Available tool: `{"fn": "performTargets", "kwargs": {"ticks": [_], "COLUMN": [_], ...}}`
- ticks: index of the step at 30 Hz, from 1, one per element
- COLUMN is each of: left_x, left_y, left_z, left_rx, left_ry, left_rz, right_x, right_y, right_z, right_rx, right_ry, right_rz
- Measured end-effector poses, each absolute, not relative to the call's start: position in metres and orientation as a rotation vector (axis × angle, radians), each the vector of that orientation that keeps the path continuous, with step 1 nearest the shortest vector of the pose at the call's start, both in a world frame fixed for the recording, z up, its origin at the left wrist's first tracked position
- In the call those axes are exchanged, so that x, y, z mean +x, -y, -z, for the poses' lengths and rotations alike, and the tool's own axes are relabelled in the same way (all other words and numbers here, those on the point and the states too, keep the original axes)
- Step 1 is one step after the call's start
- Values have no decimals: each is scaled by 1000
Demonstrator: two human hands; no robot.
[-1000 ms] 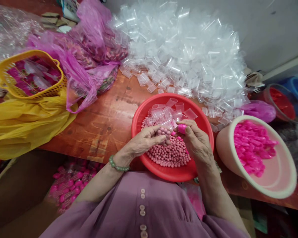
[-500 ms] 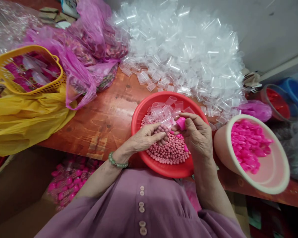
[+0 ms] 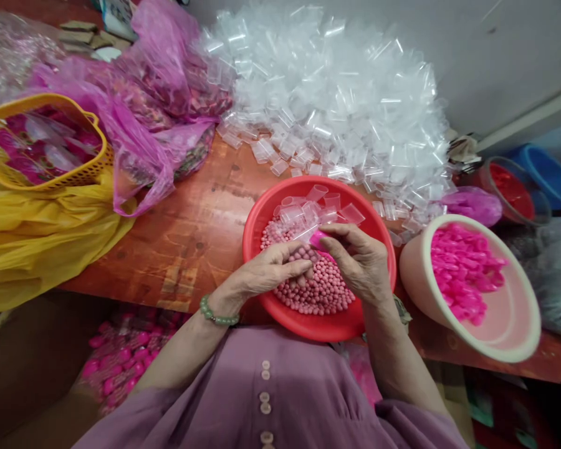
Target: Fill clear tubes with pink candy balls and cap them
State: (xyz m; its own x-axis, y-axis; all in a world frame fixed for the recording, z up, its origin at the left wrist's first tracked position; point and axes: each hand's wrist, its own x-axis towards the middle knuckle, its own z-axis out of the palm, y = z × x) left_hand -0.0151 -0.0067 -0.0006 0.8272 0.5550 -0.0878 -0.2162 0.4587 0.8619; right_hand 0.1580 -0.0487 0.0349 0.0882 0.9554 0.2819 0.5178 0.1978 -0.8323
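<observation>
A red basin [image 3: 262, 215] sits on the wooden table and holds small pink balls [image 3: 318, 293] and several clear plastic tubes [image 3: 308, 209]. Over the balls, my left hand [image 3: 273, 271] pinches one clear tube [image 3: 303, 235] with its fingers curled. My right hand [image 3: 358, 262] meets it from the right and grips a bright pink cap [image 3: 316, 238] at the tube's end. Both hands hover just above the pink balls, fingertips nearly touching.
A big heap of clear tubes [image 3: 336, 100] fills the back of the table. A cream bowl of pink caps [image 3: 462, 274] stands at the right. A yellow basket [image 3: 37, 143], pink bags [image 3: 163, 93] and a yellow bag [image 3: 37, 243] lie left. Capped pink tubes [image 3: 121, 355] lie below the table.
My right hand has brought the pink cap leftward and down onto the end of the tube in my left hand. The view has shifted slightly.
</observation>
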Motion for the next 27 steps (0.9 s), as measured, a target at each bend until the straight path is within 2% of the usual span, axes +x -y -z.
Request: {"fn": "performTargets", "kwargs": {"ticks": [12, 19, 27], "left_x": [-14, -13, -11], "left_y": [5, 6, 5], "left_z": [5, 6, 5], "left_rx": [938, 856, 899], "left_ry": [-389, -380, -358], "left_rz": [-486, -552, -613], "right_x": [178, 173, 138], "right_y": [54, 55, 47], "right_z": [-52, -47, -32], "right_rx": [-1438, -1547, -1487], "right_ry": [1897, 1706, 1400], "right_rz": [-447, -422, -546]}}
